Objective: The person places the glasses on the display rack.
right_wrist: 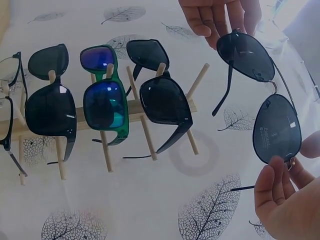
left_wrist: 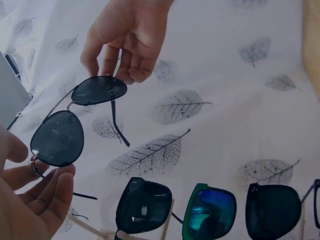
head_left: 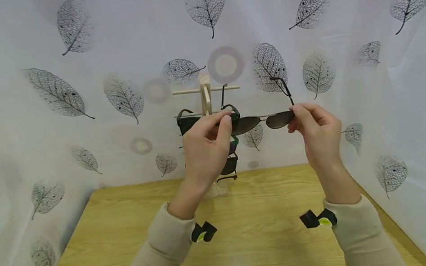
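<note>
A pair of dark aviator sunglasses [head_left: 280,120] with a thin metal frame is held up between both hands, its temples unfolded and pointing toward the rack. My left hand [head_left: 208,148] pinches one end of the frame by the hinge, thumb against fingers. At the opposite hinge my right hand [head_left: 321,133] pinches the other end. In the right wrist view, small pale print shows on one lens [right_wrist: 277,130]. Behind the left hand stands a wooden eyewear rack [head_left: 206,95], partly hidden by that hand; its top bar carries no glasses.
Below the top bar, the rack bears black sunglasses [right_wrist: 165,100], green-framed mirrored sunglasses [right_wrist: 106,105], another black pair [right_wrist: 51,110] and thin-framed eyeglasses [right_wrist: 7,122]. It stands at the back of a wood-grain table [head_left: 260,235], before a white leaf-print curtain [head_left: 164,17].
</note>
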A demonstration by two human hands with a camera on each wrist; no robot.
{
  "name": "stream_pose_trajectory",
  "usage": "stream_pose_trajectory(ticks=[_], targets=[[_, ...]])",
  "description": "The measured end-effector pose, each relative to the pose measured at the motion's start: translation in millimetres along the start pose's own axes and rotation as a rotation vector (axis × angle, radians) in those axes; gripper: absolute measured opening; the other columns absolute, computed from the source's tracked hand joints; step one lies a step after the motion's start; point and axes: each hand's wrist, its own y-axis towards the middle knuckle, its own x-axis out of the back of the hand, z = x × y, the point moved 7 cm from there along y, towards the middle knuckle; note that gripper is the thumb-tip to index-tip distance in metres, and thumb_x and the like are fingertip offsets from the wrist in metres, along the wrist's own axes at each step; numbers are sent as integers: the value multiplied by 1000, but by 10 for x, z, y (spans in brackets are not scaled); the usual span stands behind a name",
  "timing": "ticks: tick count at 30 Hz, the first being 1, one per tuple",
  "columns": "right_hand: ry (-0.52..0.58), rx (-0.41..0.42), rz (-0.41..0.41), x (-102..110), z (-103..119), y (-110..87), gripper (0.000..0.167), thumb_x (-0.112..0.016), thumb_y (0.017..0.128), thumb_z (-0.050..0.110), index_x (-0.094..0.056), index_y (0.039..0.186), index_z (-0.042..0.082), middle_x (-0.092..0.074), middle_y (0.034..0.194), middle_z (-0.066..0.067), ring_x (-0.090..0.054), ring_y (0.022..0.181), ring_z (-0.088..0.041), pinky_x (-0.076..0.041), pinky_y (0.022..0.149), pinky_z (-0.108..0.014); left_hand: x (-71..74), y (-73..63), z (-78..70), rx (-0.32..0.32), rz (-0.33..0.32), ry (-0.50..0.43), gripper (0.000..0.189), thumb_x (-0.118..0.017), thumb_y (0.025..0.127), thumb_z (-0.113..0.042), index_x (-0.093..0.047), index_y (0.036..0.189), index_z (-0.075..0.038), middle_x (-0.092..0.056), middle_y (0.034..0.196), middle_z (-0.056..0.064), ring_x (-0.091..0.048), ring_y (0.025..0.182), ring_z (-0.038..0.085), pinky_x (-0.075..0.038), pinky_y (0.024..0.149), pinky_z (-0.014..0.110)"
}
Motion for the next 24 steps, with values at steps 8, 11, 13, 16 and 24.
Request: stream_pose_trajectory(ticks=[8, 11, 13, 16, 24], targets=[[-13, -8, 18, -167, -35, 95, 19, -65, 98, -5, -79, 87, 1, -69, 70, -5, -61, 56, -14, -56, 59, -23, 129, 89, 4, -10, -35, 37, 24, -64, 103, -13, -80, 116, -1, -76, 90, 14, -65, 63, 20, -51, 64, 23], [-25, -22, 27, -245, -56, 127, 18, -65, 98, -3, -79, 88, 3, -68, 72, -5, -61, 57, -14, -56, 59, -23, 190, 125, 18, 0, -51, 42, 24, -65, 103, -13, -80, 117, -1, -77, 90, 15, -66, 63, 21, -50, 62, 22], [-34, -34, 34, -298, -73, 143, 17, -66, 98, -2, -79, 88, 4, -68, 72, -5, -61, 57, -14, -56, 59, -23, 234, 145, 28, 13, -57, 38, 24, -65, 103, -13, -80, 117, -1, -77, 91, 16, -66, 63, 23, -49, 61, 21], [-46, -47, 51, -378, -98, 161, 18, -66, 99, -1, -79, 88, 6, -68, 72, -4, -61, 57, -14, -56, 60, -23, 299, 171, 41, 28, -60, 33, 25, -65, 103, -13, -79, 118, 0, -79, 97, 16, -69, 66, 25, -50, 61, 20], [-102, -77, 96, -512, -195, 179, 19, -67, 99, 1, -79, 89, 12, -69, 73, -1, -63, 56, -12, -57, 62, -22, 444, 221, 106, 68, -64, 96, 27, -63, 104, -16, -79, 122, -3, -80, 96, 16, -66, 62, 17, -44, 54, 22]])
